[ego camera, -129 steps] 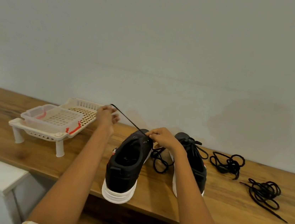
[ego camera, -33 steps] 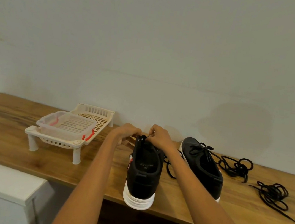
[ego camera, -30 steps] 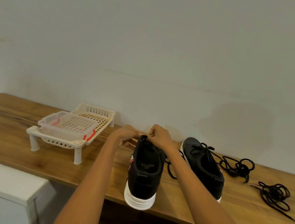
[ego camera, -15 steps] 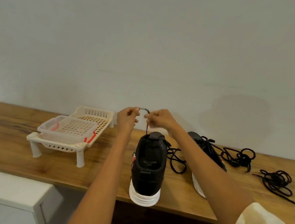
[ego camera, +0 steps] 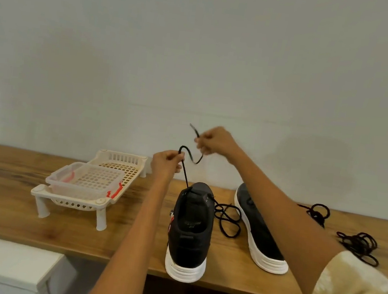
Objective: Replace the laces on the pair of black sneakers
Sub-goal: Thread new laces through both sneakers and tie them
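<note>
head view | left hand (ego camera: 165, 165) and right hand (ego camera: 214, 141) both pinching the black lace (ego camera: 186, 174) coming up off the near sneaker (ego camera: 189, 234) (black, chunky white sole), heel at table (ego camera: 4, 206) edge | other sneaker (ego camera: 259, 233) just right

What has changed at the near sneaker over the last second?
Both hands rose from the near sneaker. The left hand and right hand now pinch the lace, drawn up out of the shoe. The second sneaker, rack and spare laces stayed put.
</note>
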